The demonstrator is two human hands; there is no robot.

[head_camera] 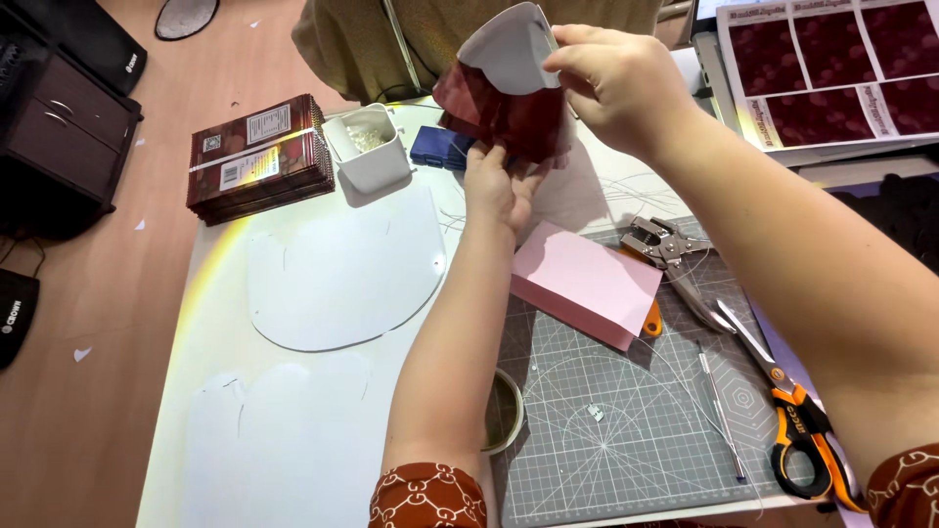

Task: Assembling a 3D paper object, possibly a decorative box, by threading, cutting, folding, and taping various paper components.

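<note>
My right hand (611,83) is raised over the table's far side, pinching a white arch-shaped card (509,54) that sits over a dark red piece of sheer fabric (504,117). My left hand (497,186) reaches up from below and grips the lower edge of the same red fabric. A pink sheet of paper (585,282) lies on the grey cutting mat (626,420) just under my hands. Part of the fabric is hidden behind the card and my fingers.
On the mat lie a metal hole punch (657,242), orange-handled scissors (787,396), a thin metal tool (722,406) and a tape roll (507,411). White arch-shaped cutouts (342,274), a white cup (367,147), a stack of dark red printed packs (256,156) and a blue box (440,147) sit on the white table.
</note>
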